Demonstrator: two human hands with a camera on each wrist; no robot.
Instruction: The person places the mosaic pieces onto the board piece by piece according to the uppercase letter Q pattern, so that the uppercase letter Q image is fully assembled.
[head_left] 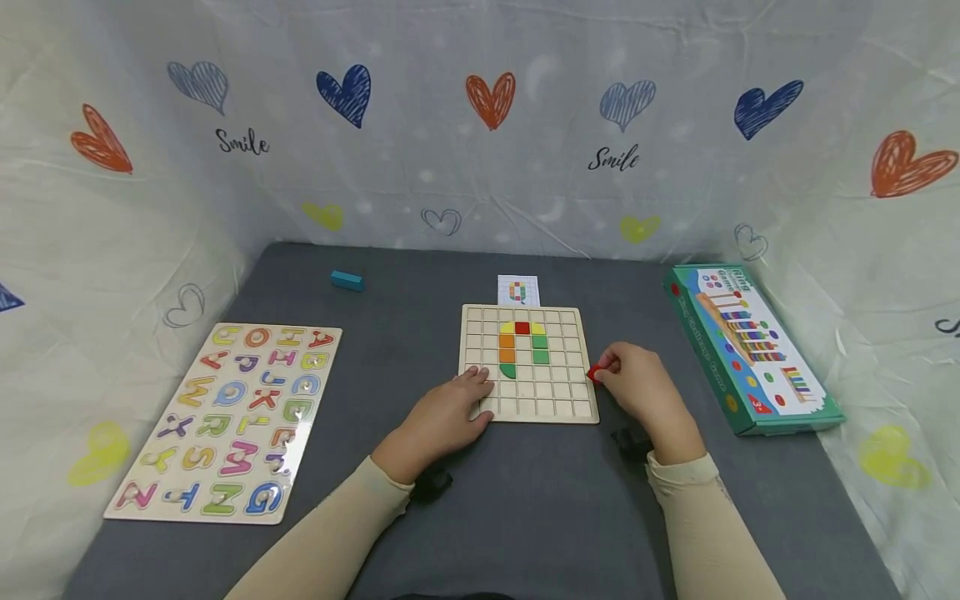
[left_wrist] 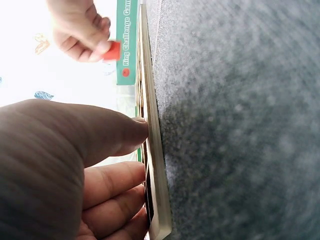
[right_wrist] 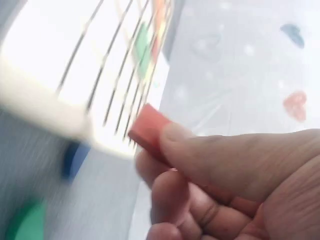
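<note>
A wooden grid board (head_left: pixel 555 408) lies flat on the table. Set in its cells are a red square (head_left: pixel 522 328) between two yellow pieces, orange squares (head_left: pixel 507 348) down the left, green squares (head_left: pixel 540 350) down the right, and a rounded green piece (head_left: pixel 508 371) below the orange. My left hand (head_left: pixel 442 417) rests on the board's left side, thumb near the front edge, fingers extended over the cells. At the right edge, my right hand (head_left: pixel 641 387) pinches a small red block (right_wrist: pixel 150 127) between thumb and fingers. Behind the board lies a card (head_left: pixel 529 288) printed with a coloured Q.
An alphabet puzzle board (head_left: pixel 300 400) lies at the left. A blue block (head_left: pixel 347 281) sits at the back left. The green Ring Challenge game box (head_left: pixel 757 350) stands to the right. In the right wrist view, a green piece (right_wrist: pixel 27 222) shows blurred at lower left.
</note>
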